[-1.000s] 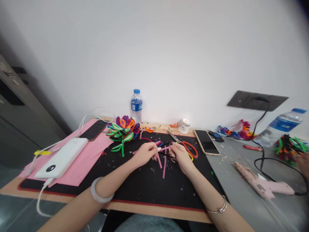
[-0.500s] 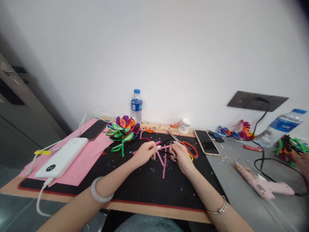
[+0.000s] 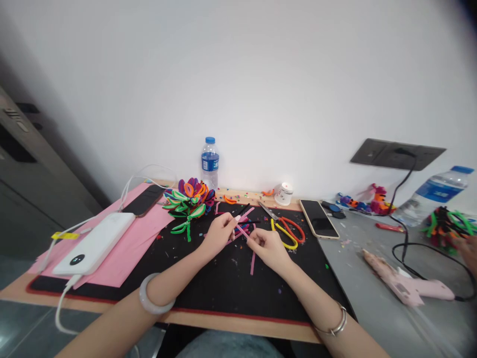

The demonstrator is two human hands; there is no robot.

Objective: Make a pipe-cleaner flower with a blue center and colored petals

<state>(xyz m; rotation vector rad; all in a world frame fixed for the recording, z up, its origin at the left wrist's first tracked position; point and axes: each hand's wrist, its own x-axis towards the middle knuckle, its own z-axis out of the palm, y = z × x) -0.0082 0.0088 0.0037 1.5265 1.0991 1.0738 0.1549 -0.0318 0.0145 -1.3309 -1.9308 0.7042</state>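
My left hand pinches pink pipe cleaners between thumb and fingertips, just above the black mat. My right hand has thumb and forefinger closed on the lower end of one of them, which slants down from the left fingers. Behind and beneath the fingers lie more pipe cleaners in pink, purple and black, partly hidden. One loose pink strip rests on the mat by the right fingertips. Scissors with red and yellow handles lie beyond my right hand.
Left are a pipe-cleaner bouquet, pink sheets, a white power bank and a phone. A bottle and paper cup stand at the wall. Right lie another phone and a glue gun; a person's hand is beyond.
My right hand has moved slightly down and left, its grip now lower on the pink pipe cleaner. The scissors' yellow handle has come into fuller view. My left hand shifted slightly left and up.
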